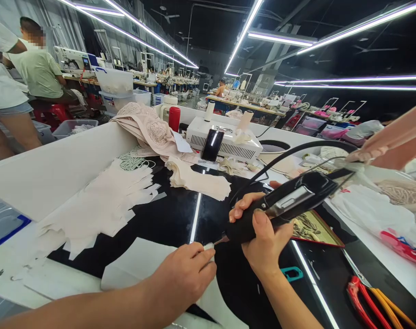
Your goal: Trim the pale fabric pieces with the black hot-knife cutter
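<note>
My right hand [266, 242] is wrapped round a black corded handheld power tool [293, 194] with a metal plate on its side. The tool tilts down to the left, and its thin tip is close to the fingertips of my left hand [185, 272]. Those fingers are closed in a pinch on a small white piece [209, 246]; its exact kind is not clear. Below that hand lies a white sheet [136, 262], partly covered by my forearm. A pink fabric strip [396, 128] is tied near the tool's upper end.
Stacked pale cut pieces [101, 196] lie left, with another stack [199, 180] ahead. Behind stand a phone [212, 145] and a white vented box [242, 146]. Red-handled scissors [360, 297], a teal cutter [292, 273] and a tray [326, 230] are right. People sit and stand beyond.
</note>
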Demonstrator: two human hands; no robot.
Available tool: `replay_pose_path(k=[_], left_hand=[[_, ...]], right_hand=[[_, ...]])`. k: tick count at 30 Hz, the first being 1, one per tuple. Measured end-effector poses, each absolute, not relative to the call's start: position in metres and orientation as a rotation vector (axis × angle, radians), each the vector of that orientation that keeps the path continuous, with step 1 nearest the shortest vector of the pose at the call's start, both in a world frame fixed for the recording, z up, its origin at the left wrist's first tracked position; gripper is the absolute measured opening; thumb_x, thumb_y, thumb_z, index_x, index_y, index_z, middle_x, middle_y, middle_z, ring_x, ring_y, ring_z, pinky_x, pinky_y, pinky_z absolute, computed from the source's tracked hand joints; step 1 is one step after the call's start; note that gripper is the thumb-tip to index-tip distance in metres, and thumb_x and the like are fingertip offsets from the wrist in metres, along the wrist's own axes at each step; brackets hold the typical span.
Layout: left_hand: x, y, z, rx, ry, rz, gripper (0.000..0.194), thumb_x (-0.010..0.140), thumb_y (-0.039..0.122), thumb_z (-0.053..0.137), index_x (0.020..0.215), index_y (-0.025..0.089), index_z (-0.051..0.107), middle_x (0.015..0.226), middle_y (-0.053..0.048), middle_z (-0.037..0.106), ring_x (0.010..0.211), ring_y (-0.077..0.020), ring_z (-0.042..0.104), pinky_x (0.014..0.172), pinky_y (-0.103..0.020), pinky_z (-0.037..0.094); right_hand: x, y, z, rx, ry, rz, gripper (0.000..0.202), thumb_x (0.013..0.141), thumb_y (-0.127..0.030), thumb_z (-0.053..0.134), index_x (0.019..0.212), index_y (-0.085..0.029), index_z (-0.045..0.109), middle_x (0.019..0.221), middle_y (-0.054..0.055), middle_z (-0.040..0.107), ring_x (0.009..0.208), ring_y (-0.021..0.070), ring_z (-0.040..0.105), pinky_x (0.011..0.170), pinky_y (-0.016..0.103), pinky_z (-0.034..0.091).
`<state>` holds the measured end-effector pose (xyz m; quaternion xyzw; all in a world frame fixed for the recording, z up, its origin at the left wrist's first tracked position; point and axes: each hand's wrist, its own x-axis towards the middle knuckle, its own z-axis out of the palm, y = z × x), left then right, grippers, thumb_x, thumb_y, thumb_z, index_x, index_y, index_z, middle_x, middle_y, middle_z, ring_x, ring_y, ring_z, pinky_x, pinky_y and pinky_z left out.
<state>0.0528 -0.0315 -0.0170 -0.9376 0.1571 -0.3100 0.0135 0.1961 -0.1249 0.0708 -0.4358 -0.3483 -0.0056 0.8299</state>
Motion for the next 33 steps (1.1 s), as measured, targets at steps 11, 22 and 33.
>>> replay_pose_path(k=[11, 22, 33], left_hand=[[0.053, -0.030, -0.012, -2.935, 0.545, -0.855, 0.026, 0.096, -0.007, 0.053, 0.087, 0.015, 0.064, 0.095, -0.002, 0.072, 0.095, -0.0149, 0.066, 0.089, -0.029, 0.054], [0.051, -0.031, -0.009, -2.974, 0.533, -0.787, 0.026, 0.098, -0.005, 0.055, 0.087, 0.018, 0.062, 0.094, -0.003, 0.071, 0.095, -0.0180, 0.066, 0.088, -0.033, 0.053], [0.052, -0.030, -0.012, -2.915, 0.569, -0.798, 0.029, 0.094, -0.010, 0.055, 0.087, 0.017, 0.063, 0.096, -0.004, 0.072, 0.096, -0.0179, 0.066, 0.088, -0.033, 0.051]], right_hand=[[0.195, -0.126, 0.072, -0.953, -0.721, -0.017, 0.044, 0.087, -0.031, 0.078, 0.123, -0.031, 0.054, 0.081, -0.005, 0.066, 0.060, 0.0135, 0.060, 0.052, 0.029, 0.055], [0.196, -0.128, 0.079, -0.920, -0.727, -0.043, 0.043, 0.086, -0.032, 0.079, 0.123, -0.030, 0.056, 0.081, -0.006, 0.066, 0.058, 0.0132, 0.060, 0.052, 0.029, 0.054], [0.193, -0.126, 0.072, -0.960, -0.709, -0.013, 0.048, 0.086, -0.035, 0.080, 0.127, -0.032, 0.055, 0.081, -0.005, 0.065, 0.059, 0.0134, 0.058, 0.053, 0.030, 0.053]])
